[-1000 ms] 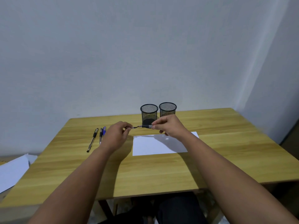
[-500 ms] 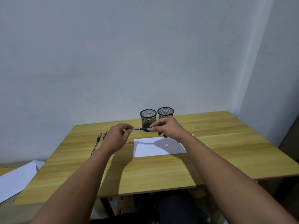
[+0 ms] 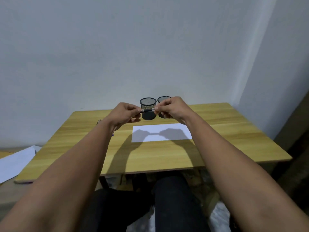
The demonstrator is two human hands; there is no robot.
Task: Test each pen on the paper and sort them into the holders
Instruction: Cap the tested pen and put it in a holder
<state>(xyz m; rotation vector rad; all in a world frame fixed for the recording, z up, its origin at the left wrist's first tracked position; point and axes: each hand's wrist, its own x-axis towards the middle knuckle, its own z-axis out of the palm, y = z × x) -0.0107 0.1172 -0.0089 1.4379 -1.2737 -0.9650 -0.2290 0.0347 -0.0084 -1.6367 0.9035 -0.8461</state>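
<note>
A black pen (image 3: 148, 110) is held level in the air between both hands, in front of the holders. My left hand (image 3: 124, 113) pinches its left end and my right hand (image 3: 172, 107) pinches its right end. Two black mesh holders stand at the back of the table: the left holder (image 3: 148, 105) is in plain sight, the right holder (image 3: 163, 98) is mostly hidden by my right hand. A white sheet of paper (image 3: 161, 132) lies flat below the hands, carrying their shadows. My left forearm covers most of the other pens (image 3: 99, 121).
The wooden table (image 3: 234, 131) ends at a front edge close to my knees. Loose white paper (image 3: 15, 162) lies on a lower surface at the left. A grey wall rises right behind the holders.
Both hands have risen with the pen and now cover part of the holders. The camera has tilted, so the table sits higher and my legs show.
</note>
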